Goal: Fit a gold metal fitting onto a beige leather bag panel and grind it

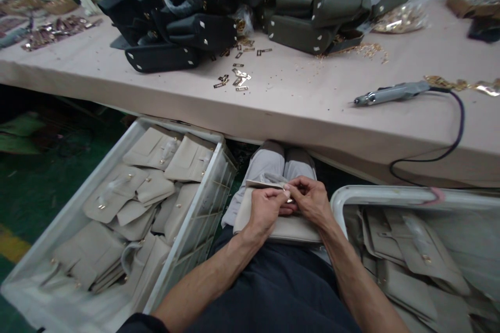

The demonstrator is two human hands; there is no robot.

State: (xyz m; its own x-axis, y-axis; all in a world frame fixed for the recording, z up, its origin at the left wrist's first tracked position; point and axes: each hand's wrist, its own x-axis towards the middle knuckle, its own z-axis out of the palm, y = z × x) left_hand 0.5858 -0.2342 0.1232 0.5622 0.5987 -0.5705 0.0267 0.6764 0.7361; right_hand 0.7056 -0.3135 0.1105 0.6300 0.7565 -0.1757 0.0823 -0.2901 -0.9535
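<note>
A beige bag (299,230) lies across my lap, its flap (261,184) raised toward the table. Both of my hands meet at the flap's edge, around a small shiny metal fitting (289,199). My left hand (267,212) is closed, thumb and fingers pinching at the flap beside the fitting. My right hand (312,200) is also closed, its thumb and fingertips pressed on the same spot from the right. The fingers partly cover the fitting, so its exact shape is hidden. Some clear plastic wrap shows behind the flap.
A white crate (183,260) of beige bags stands at my left, another white bin (394,192) of them at my right. On the table (164,88) are black bags (160,57), olive bags (292,34), loose metal plates (242,75) and a corded electric screwdriver (390,94).
</note>
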